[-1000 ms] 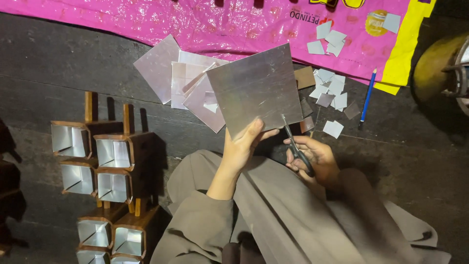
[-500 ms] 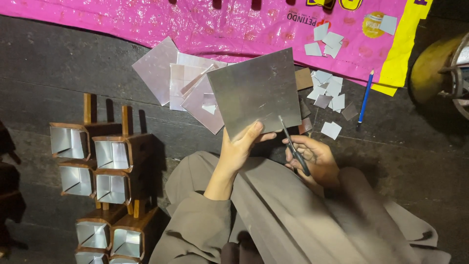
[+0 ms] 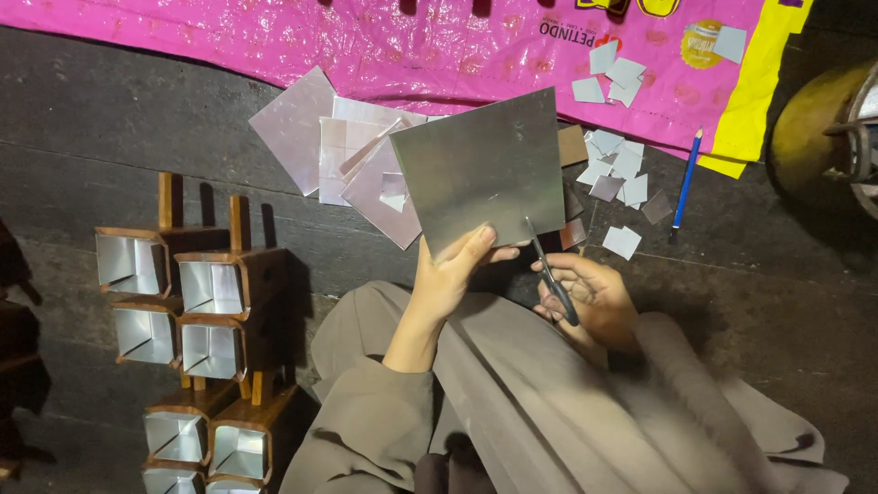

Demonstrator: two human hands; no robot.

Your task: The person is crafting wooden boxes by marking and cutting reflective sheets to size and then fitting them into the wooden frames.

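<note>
Nearest on the left, a cluster of small wooden boxes (image 3: 212, 311) lies on the dark floor (image 3: 110, 128), each lined with shiny foil and otherwise empty. Above the lap, the left hand (image 3: 448, 279) pinches the lower edge of a square silver sheet (image 3: 480, 174), held up slightly tilted, while the right hand (image 3: 590, 297) grips black scissors (image 3: 551, 274) whose long axis runs up-left, tips at the sheet's bottom edge. Beyond lie loose foil sheets (image 3: 343, 155), small cut squares (image 3: 617, 165), a blue pencil (image 3: 685, 179) and a pink plastic sheet (image 3: 384, 46).

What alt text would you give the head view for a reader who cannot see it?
A seated person's left hand holds up a silvery square sheet while the right hand puts scissors to its lower edge. Cut silvery squares, a blue pencil and foil-lined wooden boxes lie around.
</note>
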